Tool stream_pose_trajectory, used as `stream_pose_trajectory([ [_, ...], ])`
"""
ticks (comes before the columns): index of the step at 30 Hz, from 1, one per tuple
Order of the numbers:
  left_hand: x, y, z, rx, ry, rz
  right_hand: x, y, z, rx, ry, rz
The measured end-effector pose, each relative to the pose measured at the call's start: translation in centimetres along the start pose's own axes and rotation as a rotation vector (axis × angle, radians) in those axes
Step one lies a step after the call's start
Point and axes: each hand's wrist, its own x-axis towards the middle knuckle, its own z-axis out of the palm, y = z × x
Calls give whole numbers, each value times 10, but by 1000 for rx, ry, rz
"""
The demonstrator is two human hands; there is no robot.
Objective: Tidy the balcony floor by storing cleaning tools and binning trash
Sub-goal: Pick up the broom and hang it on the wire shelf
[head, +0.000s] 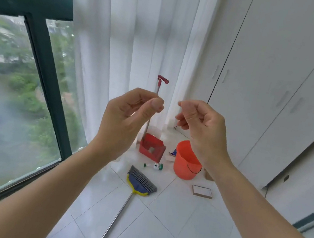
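Narrow strip of white tiled floor [158, 224]. Left edge: dark-framed window [50, 93]. Right edge: white cupboard doors [272, 75]. Far end closed off by a white curtain [134, 33]. Open tiles run in the near half, crossed only by the broom's metal handle.

Left hand [130, 114] raised at mid-frame, fingers curled in, thumb pressed to forefinger, nothing visible in it. Right hand [200, 123] raised beside it, apart from it, fingers curled likewise, nothing visible in it. Both well above the floor clutter.

Broom [141, 182] lies flat, grey bristles toward the far end, handle running to the bottom edge.

2 containers at the far end:
- Red dustpan [152, 148] stands upright against the curtain, its long handle partly behind my left hand; 1 small pale lump sits in the pan
- Orange bucket [186, 160] upright just right of it, mouth open; I cannot see its bottom

Small bottle [154, 166] on its side between dustpan and broom head. Flat card box [201, 191] right of the broom. Paper scraps [170, 158] lie between dustpan and bucket
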Motion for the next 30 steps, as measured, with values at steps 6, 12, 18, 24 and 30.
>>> stream_pose_trajectory([
  [6,11,-19,8,110,196,-5,50,34,5,100,-210,1],
  [12,6,-29,36,252,440,-7,87,61,-1,218,-463,-5],
  [18,-17,-31,46,398,641,-31,94,80,24,319,-702,-22],
  [24,-36,-38,20,446,768,-62,85,92,70,386,-867,-10],
  [30,-50,-66,-23,457,847,-115,80,113,126,342,-963,10],
])
